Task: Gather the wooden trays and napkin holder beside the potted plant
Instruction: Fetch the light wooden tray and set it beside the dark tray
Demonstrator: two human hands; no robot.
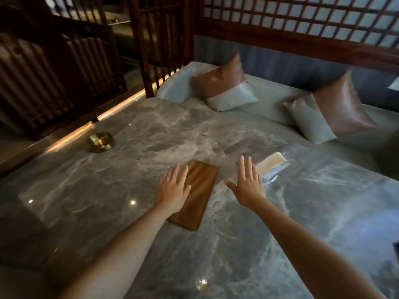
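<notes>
A flat rectangular wooden tray [199,190] lies on the grey marble table [237,244], its long side running away from me. My left hand [172,188] is spread flat over the tray's left edge, fingers apart, holding nothing. My right hand [248,186] hovers open to the right of the tray, apart from it. Just beyond my right hand lies a second, paler wooden tray [272,162], partly hidden by the fingers and washed out by a bright reflection. No potted plant or napkin holder shows in this view.
A brass dish [101,141] sits near the table's far left edge. Behind the table runs a cushioned bench [269,100] with brown and grey pillows [220,83]. Dark wooden screens [151,50] stand at the left and back.
</notes>
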